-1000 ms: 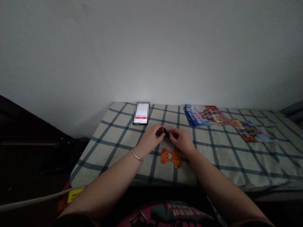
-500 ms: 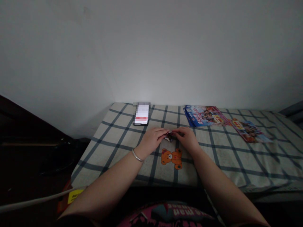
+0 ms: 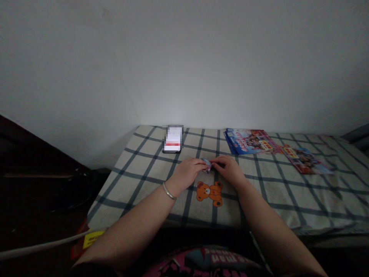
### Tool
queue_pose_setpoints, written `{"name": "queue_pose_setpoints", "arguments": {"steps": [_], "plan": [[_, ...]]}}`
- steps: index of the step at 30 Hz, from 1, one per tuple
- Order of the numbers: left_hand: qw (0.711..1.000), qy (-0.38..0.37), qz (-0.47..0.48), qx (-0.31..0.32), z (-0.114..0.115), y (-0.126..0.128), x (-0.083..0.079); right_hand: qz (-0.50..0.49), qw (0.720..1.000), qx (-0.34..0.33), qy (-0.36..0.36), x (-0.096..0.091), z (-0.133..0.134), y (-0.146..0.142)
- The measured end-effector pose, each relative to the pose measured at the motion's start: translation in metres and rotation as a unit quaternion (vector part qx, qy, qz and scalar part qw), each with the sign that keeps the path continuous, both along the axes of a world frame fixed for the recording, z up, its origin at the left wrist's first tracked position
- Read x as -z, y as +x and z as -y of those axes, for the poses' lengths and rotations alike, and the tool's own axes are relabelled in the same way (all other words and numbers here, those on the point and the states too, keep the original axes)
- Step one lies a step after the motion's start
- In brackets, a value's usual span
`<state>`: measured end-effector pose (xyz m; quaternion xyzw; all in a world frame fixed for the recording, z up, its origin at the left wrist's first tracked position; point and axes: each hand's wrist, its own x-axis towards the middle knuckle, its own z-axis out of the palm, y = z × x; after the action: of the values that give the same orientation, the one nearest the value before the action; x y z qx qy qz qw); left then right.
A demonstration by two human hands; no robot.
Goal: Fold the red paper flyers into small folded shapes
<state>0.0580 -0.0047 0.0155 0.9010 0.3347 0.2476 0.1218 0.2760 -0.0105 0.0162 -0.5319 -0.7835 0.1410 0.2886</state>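
Note:
Between my two hands, just above the bear picture on the cloth, is a small folded piece of colourful printed paper (image 3: 206,165). My left hand (image 3: 188,172), with a silver bangle at the wrist, has its fingers closed on the paper's left side. From the other side, the thumb and forefinger of my right hand (image 3: 229,169) pinch the paper's right edge. Part of the paper is hidden under my fingers.
A checked cloth (image 3: 138,184) covers the table. At the back left lies a lit phone (image 3: 173,139). Several printed leaflets (image 3: 248,141) are stacked at the back right, and another leaflet (image 3: 307,158) lies beside them. A white wall (image 3: 184,61) rises behind.
The paper has turned between my fingers: a dark and white side showed before, a bluish-pink printed side shows now. Both hands have shifted only slightly.

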Motion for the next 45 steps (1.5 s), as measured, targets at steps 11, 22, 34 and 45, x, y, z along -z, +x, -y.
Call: {"name": "queue_pose_setpoints", "arguments": {"steps": [11,22,34,45], "plan": [[1.0,0.004,-0.029,0.007,0.001,0.0,0.001,0.056,0.998,0.001,0.01,0.003,0.004,-0.005],[0.997,0.009,-0.075,-0.007,0.0,-0.006,-0.007,0.169,0.986,-0.007,0.016,-0.009,0.012,-0.014],[0.997,-0.003,0.024,-0.076,-0.006,-0.007,0.006,0.259,0.963,-0.035,0.062,-0.014,0.021,-0.029],[0.994,0.014,-0.011,-0.104,-0.001,-0.006,0.003,0.156,0.984,-0.048,0.066,0.002,0.013,-0.029]]}}
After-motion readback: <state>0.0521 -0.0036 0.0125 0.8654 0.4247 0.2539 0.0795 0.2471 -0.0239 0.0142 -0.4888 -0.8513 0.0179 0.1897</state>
